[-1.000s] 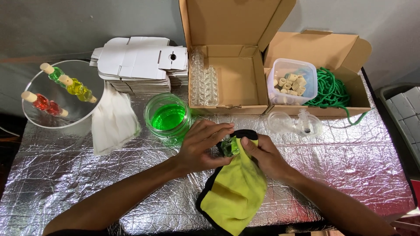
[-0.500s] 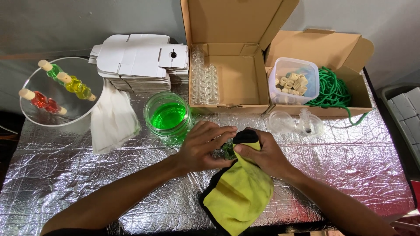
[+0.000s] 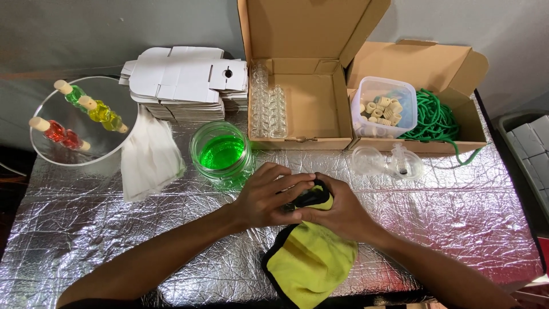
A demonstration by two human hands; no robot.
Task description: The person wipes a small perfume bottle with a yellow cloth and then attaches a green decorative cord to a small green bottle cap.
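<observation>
A soft yellow cloth with black edging [image 3: 309,263] hangs crumpled at the near edge of the table's crinkled silver foil [image 3: 474,229], its long axis running near to far. Its far end is bunched between the left hand [image 3: 266,197] and the right hand [image 3: 337,212], both curled and pressed together around it. Just beyond stands a round glass jar of green liquid [image 3: 222,153]; farther still, an open cardboard box [image 3: 303,97] holds clear vials [image 3: 270,106].
</observation>
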